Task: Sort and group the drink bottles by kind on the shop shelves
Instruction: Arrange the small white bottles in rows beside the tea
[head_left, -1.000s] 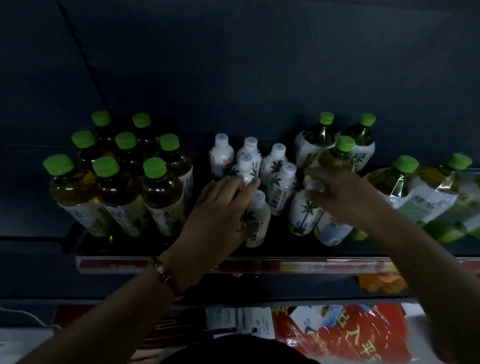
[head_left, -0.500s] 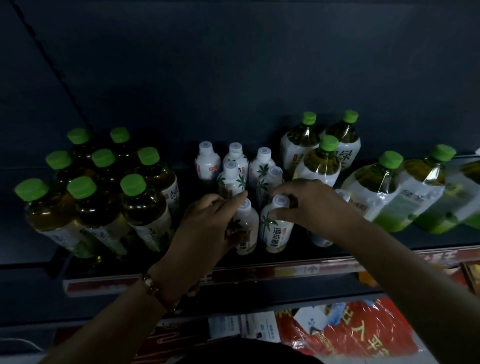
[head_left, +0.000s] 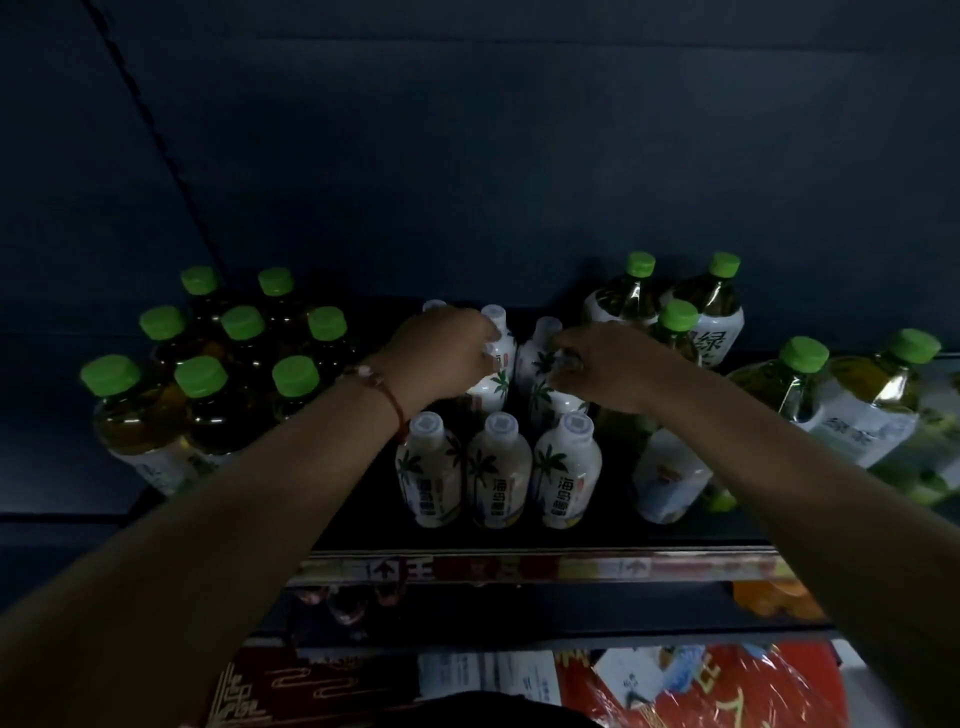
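Small white plastic bottles with palm-tree labels and white caps (head_left: 500, 467) stand grouped in the middle of the dark shop shelf (head_left: 519, 543). Three of them form a tidy front row near the shelf edge, touching side by side, and more stand behind in a second and third row.

The left hand (head_left: 441, 353) reaches over the back rows, its fingers curled round the neck of one white bottle in the rear (head_left: 498, 338). The right hand (head_left: 602, 364) lies just beside it, fingers curled on the cap end of a neighbouring white bottle (head_left: 540, 358) in the same rear group. A red cord bracelet with a pale bead (head_left: 387, 389) circles the left wrist.

To the left of the white group stands a cluster of dark tea bottles with bright green caps (head_left: 244, 364), packed close together. To the right stand taller green-capped bottles with pale labels (head_left: 711, 322), and further right more of the same kind lean tilted toward the shelf end (head_left: 857, 410).

A striped price strip (head_left: 519, 569) runs along the shelf's front edge. Below it lie red printed packages (head_left: 727, 691).
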